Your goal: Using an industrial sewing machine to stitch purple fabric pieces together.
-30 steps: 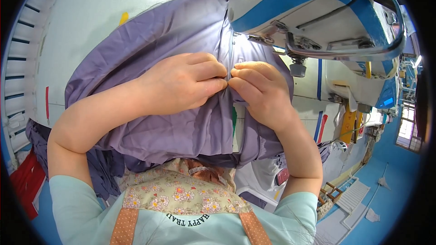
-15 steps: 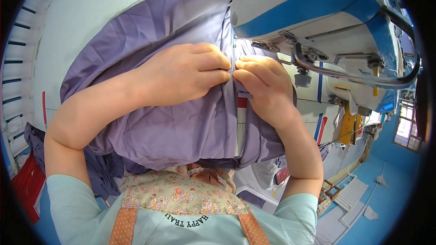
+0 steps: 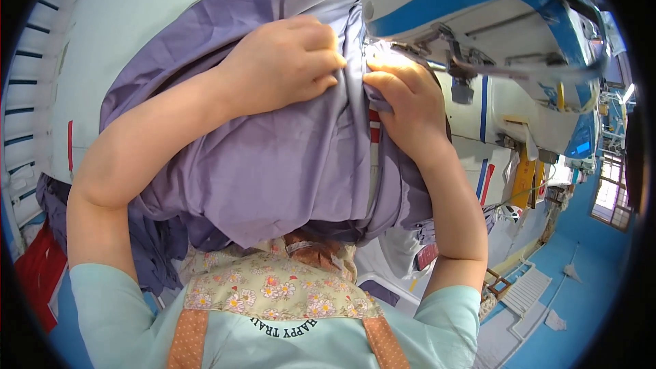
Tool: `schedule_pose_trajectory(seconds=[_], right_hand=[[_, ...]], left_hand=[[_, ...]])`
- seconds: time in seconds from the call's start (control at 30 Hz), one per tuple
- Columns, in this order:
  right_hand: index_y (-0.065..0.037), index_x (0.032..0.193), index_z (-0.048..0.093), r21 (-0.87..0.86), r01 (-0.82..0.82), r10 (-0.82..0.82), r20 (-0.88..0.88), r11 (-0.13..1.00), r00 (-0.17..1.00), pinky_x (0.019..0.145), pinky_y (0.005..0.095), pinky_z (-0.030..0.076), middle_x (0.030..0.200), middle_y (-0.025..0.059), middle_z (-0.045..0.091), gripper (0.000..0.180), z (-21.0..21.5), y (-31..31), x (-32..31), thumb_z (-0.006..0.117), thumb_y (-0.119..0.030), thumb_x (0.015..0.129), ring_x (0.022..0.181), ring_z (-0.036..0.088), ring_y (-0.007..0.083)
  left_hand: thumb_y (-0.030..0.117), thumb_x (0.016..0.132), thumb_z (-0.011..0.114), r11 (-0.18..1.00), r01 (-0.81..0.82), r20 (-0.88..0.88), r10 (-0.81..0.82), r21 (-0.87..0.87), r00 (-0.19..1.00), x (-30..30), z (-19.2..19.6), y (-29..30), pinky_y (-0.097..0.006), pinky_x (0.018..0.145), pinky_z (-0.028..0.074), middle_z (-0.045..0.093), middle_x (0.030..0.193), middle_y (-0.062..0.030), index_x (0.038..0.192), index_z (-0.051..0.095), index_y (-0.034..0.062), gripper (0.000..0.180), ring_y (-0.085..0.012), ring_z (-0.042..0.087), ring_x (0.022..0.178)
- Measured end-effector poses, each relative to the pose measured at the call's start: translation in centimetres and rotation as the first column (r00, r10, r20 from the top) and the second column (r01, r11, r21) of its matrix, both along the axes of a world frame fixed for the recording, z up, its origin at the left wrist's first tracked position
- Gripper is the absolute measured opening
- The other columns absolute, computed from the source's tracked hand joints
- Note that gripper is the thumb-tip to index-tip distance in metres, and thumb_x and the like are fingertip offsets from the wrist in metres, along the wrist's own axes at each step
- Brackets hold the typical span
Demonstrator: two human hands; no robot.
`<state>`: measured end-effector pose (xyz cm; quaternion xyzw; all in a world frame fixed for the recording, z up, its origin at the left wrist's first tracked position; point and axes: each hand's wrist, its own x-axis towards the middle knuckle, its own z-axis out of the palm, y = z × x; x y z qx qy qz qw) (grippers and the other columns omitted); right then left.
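A wide piece of purple cloth lies spread over the table and hangs over its near edge, with a folded seam running away from me toward the sewing machine. My left hand is closed on the cloth just left of that seam, its fingers curled and the thumb pressed in. On the other side, close beside the machine's needle end, my right hand pinches the cloth between thumb and fingers. The needle and presser foot are hidden from sight.
The white table extends to the left and behind the cloth. A metal lever juts from the machine above my right forearm. Dark purple cloth hangs at lower left, near a red item. Yellow parts stand at right.
Both hands have moved away from me toward the machine, and the purple cloth has shifted with them. Both keep their grip on it. The view has shifted slightly.
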<state>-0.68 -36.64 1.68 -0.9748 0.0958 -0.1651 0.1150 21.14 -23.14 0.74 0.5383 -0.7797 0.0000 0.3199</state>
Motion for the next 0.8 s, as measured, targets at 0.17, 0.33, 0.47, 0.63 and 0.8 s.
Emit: schedule_pose_trajectory(seconds=[0.17, 0.33, 0.47, 0.63, 0.8], right_hand=[[-0.011, 0.122, 0.062, 0.15, 0.174, -0.18, 0.027, 0.973, 0.983, 0.107, 0.0461, 0.04, 0.13, 0.0111, 0.061, 0.053, 1.1, 3.8, -3.2, 0.063, 0.001, 0.07, 0.127, 0.052, 0.0357], [-0.006, 0.121, 0.063, 0.219, 0.323, -0.342, 0.054, 0.921, 0.938, 0.111, 0.0563, 0.033, 0.138, 0.0198, 0.051, 0.055, 0.8, 9.4, -7.0, 0.056, 0.007, 0.068, 0.129, 0.046, 0.0423], [-0.007, 0.105, 0.063, 0.013, 0.314, -0.314, 0.014, 0.949, 0.949, 0.11, 0.0539, 0.035, 0.135, 0.0173, 0.054, 0.043, -0.7, 9.6, -9.0, 0.055, 0.008, 0.066, 0.126, 0.049, 0.0385], [-0.001, 0.093, 0.065, 0.059, 0.516, -0.503, 0.346, 0.854, 0.792, 0.1, 0.0416, 0.044, 0.119, 0.0165, 0.067, 0.02, -1.6, 7.3, -17.3, 0.058, 0.008, 0.076, 0.112, 0.061, 0.0345], [0.0, 0.091, 0.067, -0.008, 0.763, -0.682, 0.443, 0.646, 0.582, 0.091, 0.0404, 0.048, 0.106, 0.0141, 0.07, 0.015, -3.8, 9.8, -21.0, 0.062, 0.008, 0.08, 0.102, 0.063, 0.0313]], left_hand=[[0.022, 0.069, 0.082, 0.888, -0.301, -0.02, 0.327, 0.347, 0.945, -4.0, 4.1, 11.6, -0.045, 0.106, 0.044, 0.061, 0.131, -0.018, 0.132, 0.058, 0.0005, 0.071, -0.0372, 0.055, 0.126], [0.01, 0.079, 0.066, 0.808, -0.463, 0.143, 0.443, 0.364, 0.885, -2.6, 2.8, 16.2, -0.044, 0.11, 0.041, 0.053, 0.143, -0.0166, 0.134, 0.057, 0.0056, 0.056, -0.0368, 0.05, 0.131], [0.003, 0.086, 0.058, 0.834, -0.471, 0.14, 0.45, 0.286, 0.882, 5.0, 1.5, 11.5, -0.039, 0.108, 0.042, 0.057, 0.139, -0.0145, 0.131, 0.061, 0.0069, 0.046, -0.0353, 0.055, 0.125], [0.011, 0.088, 0.064, 0.877, -0.453, 0.212, 0.418, 0.161, 0.884, 3.6, 0.4, 16.3, -0.041, 0.11, 0.04, 0.054, 0.142, -0.0158, 0.133, 0.061, 0.0103, 0.045, -0.0332, 0.051, 0.131], [0.011, 0.09, 0.062, 0.811, -0.558, 0.113, 0.547, 0.176, 0.83, 3.3, 0.1, 20.3, -0.038, 0.11, 0.039, 0.053, 0.143, -0.0126, 0.137, 0.059, 0.0116, 0.047, -0.0314, 0.05, 0.131]])
